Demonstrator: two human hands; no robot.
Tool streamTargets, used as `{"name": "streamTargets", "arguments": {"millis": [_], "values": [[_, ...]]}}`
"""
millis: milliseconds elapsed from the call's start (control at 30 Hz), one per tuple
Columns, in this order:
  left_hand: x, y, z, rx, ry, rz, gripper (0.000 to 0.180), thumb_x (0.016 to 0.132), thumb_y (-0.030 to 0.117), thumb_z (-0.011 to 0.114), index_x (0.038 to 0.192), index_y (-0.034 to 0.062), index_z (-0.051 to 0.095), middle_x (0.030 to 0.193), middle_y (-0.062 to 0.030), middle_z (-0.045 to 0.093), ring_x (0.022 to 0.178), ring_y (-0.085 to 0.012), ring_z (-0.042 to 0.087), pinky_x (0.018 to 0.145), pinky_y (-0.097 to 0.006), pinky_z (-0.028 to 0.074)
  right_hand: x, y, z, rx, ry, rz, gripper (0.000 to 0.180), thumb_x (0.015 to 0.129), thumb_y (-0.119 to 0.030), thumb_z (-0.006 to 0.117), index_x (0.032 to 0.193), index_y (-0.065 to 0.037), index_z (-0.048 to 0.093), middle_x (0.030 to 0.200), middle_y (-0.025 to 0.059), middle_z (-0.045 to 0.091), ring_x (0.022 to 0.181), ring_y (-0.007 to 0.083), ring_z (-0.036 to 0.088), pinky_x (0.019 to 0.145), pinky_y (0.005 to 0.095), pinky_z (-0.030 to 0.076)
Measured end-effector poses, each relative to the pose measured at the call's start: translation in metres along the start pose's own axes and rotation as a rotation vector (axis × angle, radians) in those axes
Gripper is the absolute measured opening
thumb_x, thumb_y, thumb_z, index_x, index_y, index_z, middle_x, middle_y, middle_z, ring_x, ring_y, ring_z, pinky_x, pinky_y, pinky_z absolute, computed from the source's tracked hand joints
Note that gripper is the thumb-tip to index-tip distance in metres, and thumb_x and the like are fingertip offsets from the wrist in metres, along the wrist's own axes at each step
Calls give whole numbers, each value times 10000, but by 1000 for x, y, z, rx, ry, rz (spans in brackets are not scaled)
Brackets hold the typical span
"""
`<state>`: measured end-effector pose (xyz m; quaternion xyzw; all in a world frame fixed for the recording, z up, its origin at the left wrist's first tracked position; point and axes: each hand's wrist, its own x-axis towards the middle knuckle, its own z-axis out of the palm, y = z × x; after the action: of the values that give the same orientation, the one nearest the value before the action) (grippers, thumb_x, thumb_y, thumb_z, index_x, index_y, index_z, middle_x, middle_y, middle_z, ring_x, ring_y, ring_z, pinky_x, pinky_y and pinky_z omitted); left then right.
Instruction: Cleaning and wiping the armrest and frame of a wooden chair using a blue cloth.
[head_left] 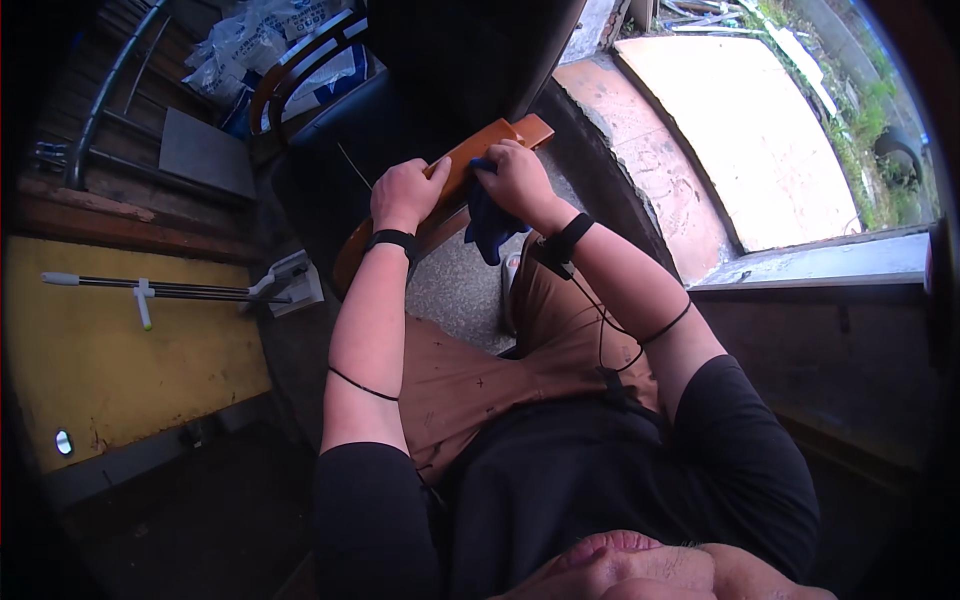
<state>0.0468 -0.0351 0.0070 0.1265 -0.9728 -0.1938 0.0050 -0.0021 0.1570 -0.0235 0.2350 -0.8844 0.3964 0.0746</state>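
Observation:
A glossy orange-brown wooden chair armrest (pixel 464 162) runs diagonally in front of me. My left hand (pixel 404 194) is closed at its near left edge, thumb toward the top face; the fingertips are hidden. In my right hand (pixel 520 182) a dark blue cloth (pixel 488 222) is bunched, pressed to the armrest farther along, with its loose end hanging below. The armrest belongs to a chair with a black seat (pixel 325 165), and its other curved wooden arm (pixel 268 92) shows at the far left.
A mop (pixel 150 287) with a white head rests against a yellow panel at left. Behind it are a metal rail (pixel 100 95), a grey board (pixel 207 152) and plastic bags (pixel 255 45). On the right, a doorway sill (pixel 820 262) opens onto bright paving. My legs flank the speckled floor (pixel 455 290).

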Motion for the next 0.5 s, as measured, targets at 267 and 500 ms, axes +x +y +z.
{"name": "streamTargets", "arguments": {"millis": [267,500], "values": [[12,1,-2,-3,-63,-36,589,1008,579,515,893,60,769,956,-183,756,931,-387,709,828,-474,561,-17,11,13,215,178,270,211,861,-181,726,905,14,659,916,238,698,896,439,681,818,477,546],[10,3,0,-14,-65,-48,591,1010,582,509,930,58,770,973,-212,734,955,-415,684,830,-473,538,-22,34,22,543,371,441,263,893,-212,766,1025,14,739,911,156,763,841,196,743,792,326,581]]}}
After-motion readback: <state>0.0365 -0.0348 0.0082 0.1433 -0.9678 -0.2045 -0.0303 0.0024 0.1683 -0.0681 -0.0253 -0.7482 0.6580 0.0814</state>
